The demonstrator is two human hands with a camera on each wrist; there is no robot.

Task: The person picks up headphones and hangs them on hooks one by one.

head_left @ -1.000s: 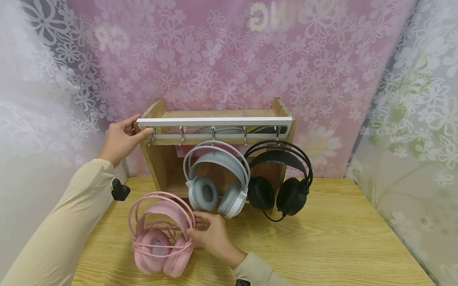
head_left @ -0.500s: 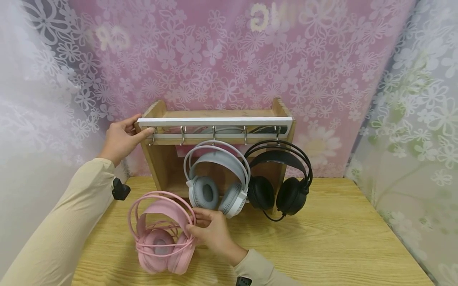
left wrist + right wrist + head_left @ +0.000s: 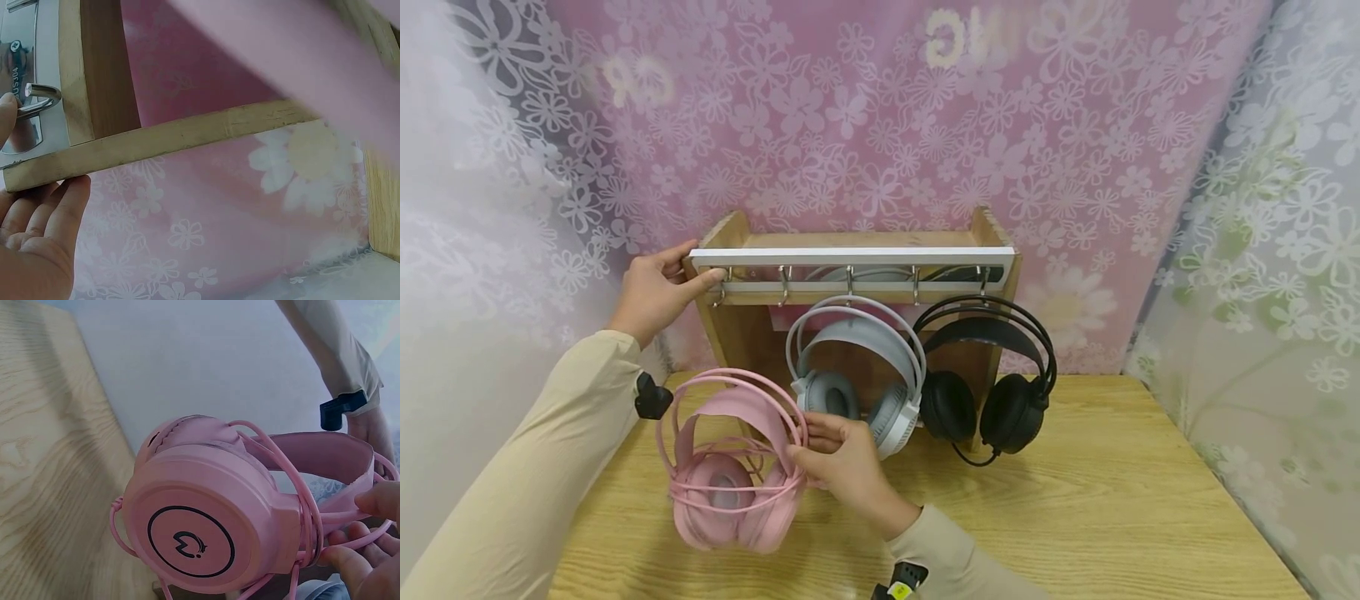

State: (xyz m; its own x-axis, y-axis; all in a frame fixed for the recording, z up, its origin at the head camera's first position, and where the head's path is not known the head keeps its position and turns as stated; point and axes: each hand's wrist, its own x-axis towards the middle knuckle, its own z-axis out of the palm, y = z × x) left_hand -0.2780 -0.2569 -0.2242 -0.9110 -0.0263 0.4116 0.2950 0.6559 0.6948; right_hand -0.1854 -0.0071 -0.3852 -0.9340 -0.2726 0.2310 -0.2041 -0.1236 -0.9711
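Closest to me is my right hand (image 3: 842,467), fingers pinched on the right side of the band of the pink headphones (image 3: 730,467). They're upright just above the wooden table (image 3: 1075,517), near its front left part, with the cable wound round the ear cups. In the right wrist view the outer shell of one pink cup (image 3: 206,540) fills most of the shot, with a black ring and a little logo on it, and my fingertips (image 3: 353,565) curl round the thin wire hoops at the right edge.

A bit further back, right behind the pink set, the grey and white headphones (image 3: 853,375) hang from the middle hook. My right hand is just in front of their lower right cup, can't tell if it's touching. Beside them on the right hang the black headphones (image 3: 985,375), cups nearly against the grey ones, cable looping below.

Both hang off the wooden rack (image 3: 730,333) standing at the back of the table, which has a white rail (image 3: 850,255) with metal hooks along the top. My left hand (image 3: 655,292) grips the rack's top left corner, thumb on the rail's end by the first hook (image 3: 37,100); the left wrist view shows my fingers (image 3: 62,212) wrapped under the wood edge.

Behind it all is a pink flowered curtain (image 3: 880,125).
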